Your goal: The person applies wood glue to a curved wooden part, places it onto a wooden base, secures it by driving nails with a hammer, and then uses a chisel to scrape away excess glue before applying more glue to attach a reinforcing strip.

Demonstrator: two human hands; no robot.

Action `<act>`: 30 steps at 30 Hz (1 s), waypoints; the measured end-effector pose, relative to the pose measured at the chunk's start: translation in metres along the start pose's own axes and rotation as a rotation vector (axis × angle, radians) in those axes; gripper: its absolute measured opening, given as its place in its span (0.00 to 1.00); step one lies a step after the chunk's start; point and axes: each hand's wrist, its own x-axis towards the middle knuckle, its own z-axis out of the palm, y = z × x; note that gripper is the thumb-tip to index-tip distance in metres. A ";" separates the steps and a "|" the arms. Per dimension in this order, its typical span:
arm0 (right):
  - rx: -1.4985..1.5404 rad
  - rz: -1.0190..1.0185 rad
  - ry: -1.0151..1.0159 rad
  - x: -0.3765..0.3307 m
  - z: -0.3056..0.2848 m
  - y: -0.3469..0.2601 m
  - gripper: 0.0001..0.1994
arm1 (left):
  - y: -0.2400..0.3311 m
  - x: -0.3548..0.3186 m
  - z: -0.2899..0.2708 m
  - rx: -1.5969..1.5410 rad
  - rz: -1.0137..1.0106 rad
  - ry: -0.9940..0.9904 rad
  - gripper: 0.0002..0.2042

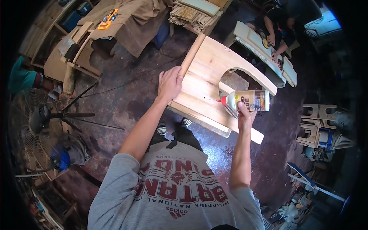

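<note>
A pale wooden panel with a large rounded cutout lies in front of me, with a rounded wooden rail along its left edge. My left hand grips this edge at the rail, palm down. In my right hand is a glue bottle with a tan label and a red nozzle. It is tipped on its side above the cutout's near edge, its nozzle pointing left. Small dark holes show in the panel close to the nozzle. Whether glue is coming out, I cannot tell.
At the far right another person's hands work with a yellow sander on a bench. A large fan stands at the left. Orange tools lie on a brown cloth. Wooden pieces are stacked at the back; cutout panels stand right.
</note>
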 end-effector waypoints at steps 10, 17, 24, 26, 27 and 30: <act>0.185 0.130 0.053 -0.006 0.022 0.063 0.26 | 0.002 -0.004 -0.001 0.002 -0.035 -0.012 0.20; 0.108 0.096 0.057 -0.003 0.023 0.066 0.24 | 0.001 -0.003 0.003 0.029 -0.038 -0.021 0.21; -0.078 -0.045 0.058 -0.003 0.033 0.048 0.26 | 0.002 -0.004 0.000 0.065 -0.019 -0.012 0.21; -0.075 -0.072 0.061 0.002 0.033 0.043 0.25 | 0.006 -0.003 0.002 0.079 -0.021 -0.018 0.21; -0.115 -0.034 0.022 0.006 0.035 0.033 0.24 | 0.008 -0.003 0.001 0.089 -0.023 -0.017 0.21; -0.129 -0.012 -0.052 0.017 0.026 0.022 0.21 | 0.014 -0.002 0.002 0.135 -0.029 -0.032 0.21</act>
